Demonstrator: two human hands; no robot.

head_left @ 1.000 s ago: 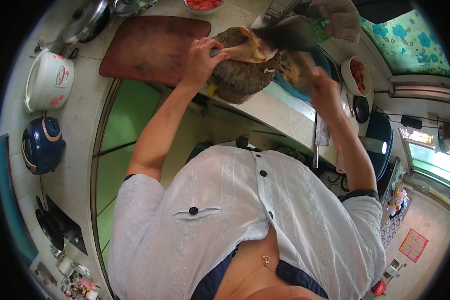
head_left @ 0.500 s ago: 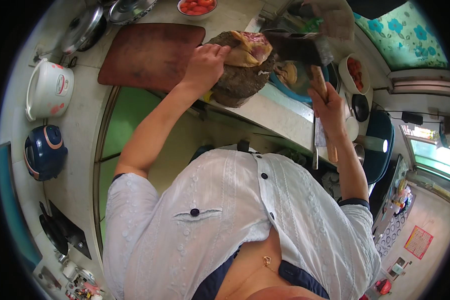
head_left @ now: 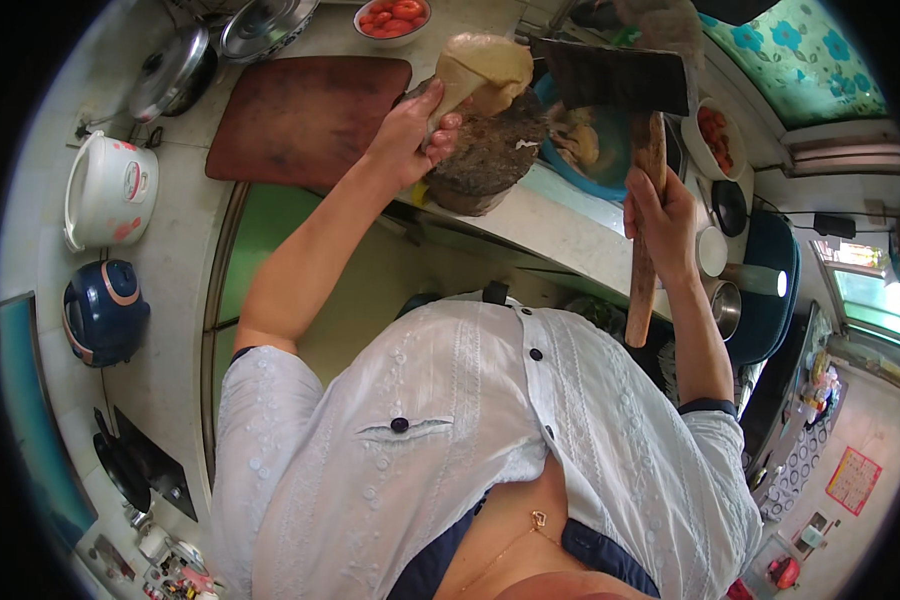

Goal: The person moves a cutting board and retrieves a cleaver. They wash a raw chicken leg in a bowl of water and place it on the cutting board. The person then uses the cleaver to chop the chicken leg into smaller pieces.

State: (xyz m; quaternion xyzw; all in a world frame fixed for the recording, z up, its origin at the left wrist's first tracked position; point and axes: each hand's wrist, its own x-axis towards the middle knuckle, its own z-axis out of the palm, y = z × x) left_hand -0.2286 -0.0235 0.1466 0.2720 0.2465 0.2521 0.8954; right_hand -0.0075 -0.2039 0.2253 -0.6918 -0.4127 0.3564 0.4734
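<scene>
My left hand [head_left: 414, 137] is closed round the narrow end of a raw chicken leg [head_left: 495, 72], its pale skin side showing. The leg is held up over the far part of a thick, dark, round chopping block [head_left: 490, 160]; whether it touches the block I cannot tell. My right hand [head_left: 664, 215] grips a cleaver [head_left: 620, 82] by its long wooden handle. Its wide dark blade is raised to the right of the chicken leg, in front of a blue basin [head_left: 610, 185] that holds more pale chicken pieces [head_left: 577, 145].
Left of the block lies a reddish-brown cutting board [head_left: 305, 118]. Bowls of red tomatoes [head_left: 392, 18] and cut red pieces [head_left: 712, 135] stand behind and at the right. Lidded pans [head_left: 173, 75], a white rice cooker [head_left: 112, 190] and a dark blue cooker [head_left: 106, 312] line the left.
My left hand has lifted and turned the chicken leg, so skin shows where red meat did. The cleaver's blade has swung flatter and its handle now points down more steadily toward me.
</scene>
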